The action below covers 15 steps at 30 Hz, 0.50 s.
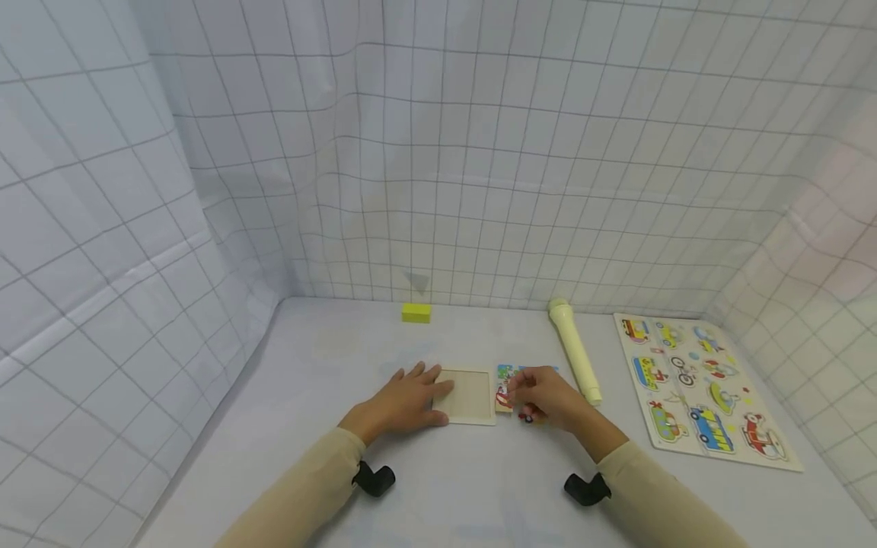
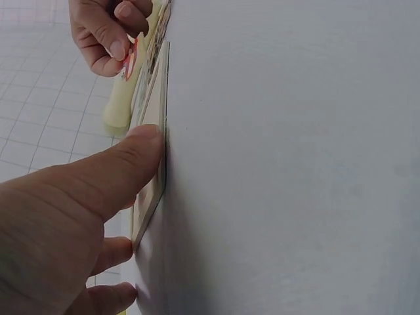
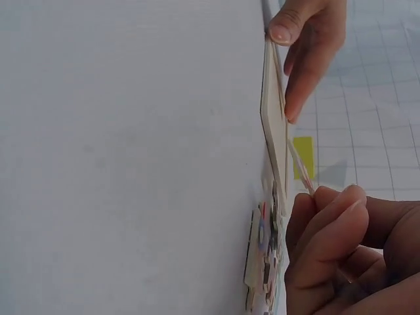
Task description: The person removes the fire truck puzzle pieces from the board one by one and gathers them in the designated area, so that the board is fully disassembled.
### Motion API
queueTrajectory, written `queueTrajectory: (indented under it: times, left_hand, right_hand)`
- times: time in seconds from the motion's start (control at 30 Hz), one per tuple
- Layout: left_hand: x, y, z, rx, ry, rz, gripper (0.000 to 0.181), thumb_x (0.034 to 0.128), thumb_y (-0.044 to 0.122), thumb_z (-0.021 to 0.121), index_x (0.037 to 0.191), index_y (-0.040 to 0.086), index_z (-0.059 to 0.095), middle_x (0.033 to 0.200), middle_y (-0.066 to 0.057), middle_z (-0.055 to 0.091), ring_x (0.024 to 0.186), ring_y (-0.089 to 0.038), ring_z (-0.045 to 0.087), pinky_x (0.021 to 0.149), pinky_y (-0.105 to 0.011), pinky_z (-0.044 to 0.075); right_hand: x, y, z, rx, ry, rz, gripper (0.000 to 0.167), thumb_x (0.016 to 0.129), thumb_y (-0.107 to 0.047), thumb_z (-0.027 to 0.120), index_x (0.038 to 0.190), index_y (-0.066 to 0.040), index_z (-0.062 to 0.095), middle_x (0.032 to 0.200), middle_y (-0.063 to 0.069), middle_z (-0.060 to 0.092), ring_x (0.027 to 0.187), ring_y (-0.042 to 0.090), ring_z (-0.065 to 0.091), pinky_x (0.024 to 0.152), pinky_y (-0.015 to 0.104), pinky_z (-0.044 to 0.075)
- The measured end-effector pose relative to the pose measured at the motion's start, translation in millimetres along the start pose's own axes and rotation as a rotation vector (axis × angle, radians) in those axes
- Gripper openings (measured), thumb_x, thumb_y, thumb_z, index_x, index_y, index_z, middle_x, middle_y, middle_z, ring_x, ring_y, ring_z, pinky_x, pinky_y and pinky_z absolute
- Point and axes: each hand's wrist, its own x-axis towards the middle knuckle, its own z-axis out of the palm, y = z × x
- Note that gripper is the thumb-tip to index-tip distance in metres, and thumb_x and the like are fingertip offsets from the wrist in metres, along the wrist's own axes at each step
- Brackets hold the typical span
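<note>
A shallow wooden puzzle tray [image 1: 471, 399] with a raised pale rim lies flat on the table. My left hand [image 1: 403, 403] rests over its left side with fingers spread. In the left wrist view the thumb [image 2: 141, 154] touches the tray's near edge. Just right of the tray, my right hand [image 1: 551, 397] pinches a thin, partly red puzzle piece [image 2: 130, 60] between thumb and fingers, raised off the table. Beneath and around that hand lie several colourful puzzle pieces [image 3: 252, 256], partly hidden by it.
Behind the tray sits a yellow block [image 1: 416, 313]. A pale yellow stick with a rounded end [image 1: 575, 350] lies behind the right hand. Farther right is a board with vehicle pictures [image 1: 706, 388]. White gridded curtains [image 1: 479, 152] enclose the table.
</note>
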Motion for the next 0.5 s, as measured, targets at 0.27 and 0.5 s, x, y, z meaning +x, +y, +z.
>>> queueTrajectory:
  times: [0.27,0.5]
  left_hand:
    - [-1.2,1.3,3.7,0.010,0.017,-0.020,0.064,0.0958,0.052,0.065,0.151,0.024,0.052,0.165,-0.012,0.034,0.153,-0.042,0.025,0.117,-0.069,0.021]
    - [-1.0,1.8,2.3,0.011,0.019,-0.020,0.063,0.0963,0.053,0.064,0.151,0.023,0.052,0.164,-0.012,0.034,0.152,-0.043,0.025,0.117,-0.070,0.021]
  right_hand:
    - [-3.7,2.6,7.2,-0.134,0.043,-0.043,0.003,0.091,0.000,0.067,0.093,0.000,0.065,0.076,0.008,0.063,0.055,0.010,0.049,0.048,0.021,0.038]
    - [-2.9,2.6,10.0,-0.228,0.085,-0.066,0.003,0.087,0.001,0.069,0.088,-0.001,0.066,0.072,0.005,0.061,0.054,0.010,0.045,0.048,0.022,0.037]
